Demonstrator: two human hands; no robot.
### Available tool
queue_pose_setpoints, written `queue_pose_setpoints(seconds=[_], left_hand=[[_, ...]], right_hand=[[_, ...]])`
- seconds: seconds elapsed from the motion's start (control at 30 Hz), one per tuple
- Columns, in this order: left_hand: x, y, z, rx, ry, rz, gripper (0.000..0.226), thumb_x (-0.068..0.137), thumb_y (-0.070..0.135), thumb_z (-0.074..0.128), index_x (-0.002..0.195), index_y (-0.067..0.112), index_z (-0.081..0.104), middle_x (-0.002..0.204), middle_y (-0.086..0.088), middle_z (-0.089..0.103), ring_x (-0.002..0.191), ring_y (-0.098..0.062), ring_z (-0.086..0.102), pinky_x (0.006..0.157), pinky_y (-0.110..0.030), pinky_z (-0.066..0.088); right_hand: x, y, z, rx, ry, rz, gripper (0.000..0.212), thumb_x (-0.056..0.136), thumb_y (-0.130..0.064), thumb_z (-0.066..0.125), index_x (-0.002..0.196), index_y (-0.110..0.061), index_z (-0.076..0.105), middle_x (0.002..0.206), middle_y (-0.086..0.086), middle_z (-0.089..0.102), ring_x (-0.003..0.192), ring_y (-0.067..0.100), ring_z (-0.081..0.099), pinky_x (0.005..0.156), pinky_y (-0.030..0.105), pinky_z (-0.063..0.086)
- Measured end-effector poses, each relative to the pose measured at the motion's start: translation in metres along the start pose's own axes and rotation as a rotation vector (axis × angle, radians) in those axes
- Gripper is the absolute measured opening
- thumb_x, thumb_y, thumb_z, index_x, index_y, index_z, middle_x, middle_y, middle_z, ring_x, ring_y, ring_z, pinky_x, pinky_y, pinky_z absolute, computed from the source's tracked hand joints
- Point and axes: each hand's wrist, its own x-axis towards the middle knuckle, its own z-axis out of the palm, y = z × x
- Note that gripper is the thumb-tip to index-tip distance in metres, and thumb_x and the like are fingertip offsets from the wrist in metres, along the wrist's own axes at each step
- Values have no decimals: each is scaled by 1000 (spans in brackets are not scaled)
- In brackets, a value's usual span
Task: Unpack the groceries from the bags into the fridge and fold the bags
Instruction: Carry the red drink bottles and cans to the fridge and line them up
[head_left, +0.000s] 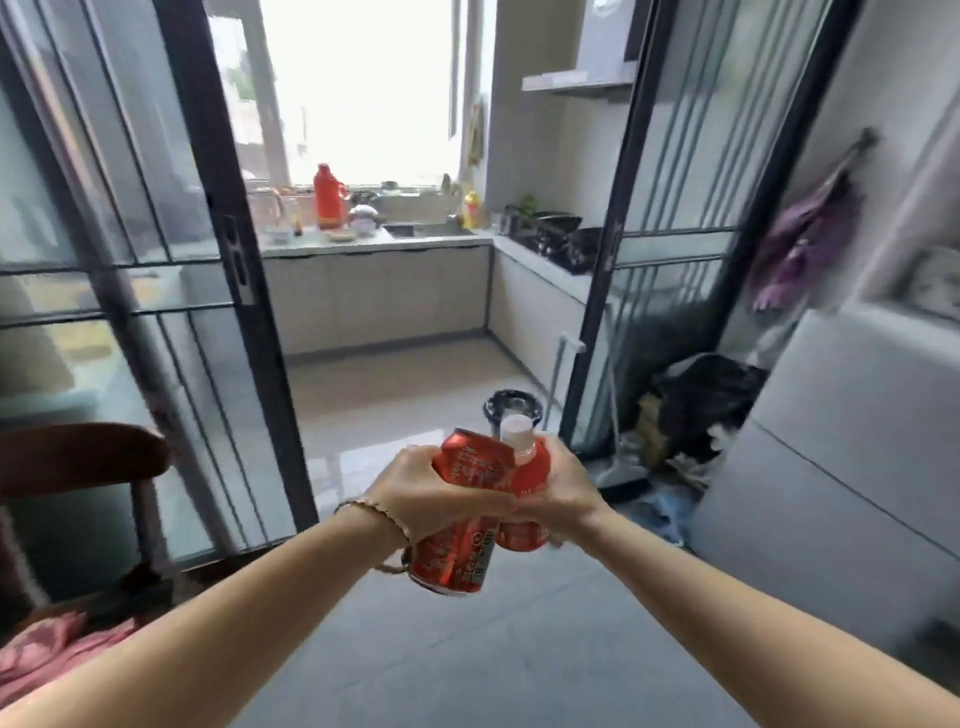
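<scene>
Just below the middle of the frame, both hands meet in front of the person, each wrapped around a drink. The left hand (441, 493), with a beaded bracelet (374, 512) on its wrist, is clenched around a red can (457, 545) that tilts with its top leaning up and away; a second red can (475, 457) shows just above the knuckles, touching the first, and whether the same hand grips it cannot be told. The right hand (558, 488) is curled tightly around a red bottle (527, 483) with a pale cap (517, 434), standing nearly upright and pressed against the cans. At the right edge of the frame stands a grey fridge (841, 457), its door closed. Beyond the hands, between dark-framed glass sliding doors (156, 260), a kitchen opens up, with a worktop (374, 241) under a bright window carrying a red thermos (327, 197). A dark bin (506, 405) sits on the floor just behind the bottle cap. A wooden chair (78, 462) occupies the lower left.
</scene>
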Motion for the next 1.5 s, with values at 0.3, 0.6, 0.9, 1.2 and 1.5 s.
queue_pose_setpoints(seconds=[0.3, 0.6, 0.9, 1.2, 1.5], left_hand=[[170, 145, 191, -43, -278, 221, 37, 44, 41, 85, 72, 22, 71, 72, 1, 74, 67, -10, 70, 68, -24, 59], [332, 284, 354, -29, -530, 480, 31, 58, 36, 84, 79, 18, 71, 73, 3, 74, 67, -9, 71, 65, -22, 56], [479, 461, 482, 31, -688, 647, 33, 61, 38, 83, 85, 20, 69, 79, 2, 73, 73, -10, 69, 67, -23, 55], [574, 596, 603, -79, -645, 732, 25, 64, 36, 82, 76, 23, 65, 76, 4, 70, 69, -7, 67, 54, -17, 49], [636, 692, 674, -147, -615, 656, 28, 65, 36, 81, 78, 19, 61, 78, 0, 71, 71, -12, 67, 55, -22, 48]], right_hand=[[29, 88, -269, -123, 537, 121, 71, 42, -39, 80, 107, -24, 55, 96, -7, 64, 88, 14, 62, 69, 25, 48], [79, 176, -488, -146, 878, 286, 70, 39, -43, 85, 99, -24, 54, 89, -5, 65, 84, 15, 65, 75, 40, 57], [142, 199, -692, -240, 1172, 319, 75, 51, -42, 89, 111, -19, 50, 100, -6, 61, 93, 16, 61, 83, 33, 51], [197, 237, -888, -329, 1434, 215, 72, 59, -44, 85, 113, -14, 48, 100, -4, 60, 91, 16, 60, 81, 34, 51], [267, 239, -1071, -400, 1379, 219, 67, 66, -47, 78, 117, -15, 49, 104, -1, 59, 97, 20, 61, 80, 34, 50]])
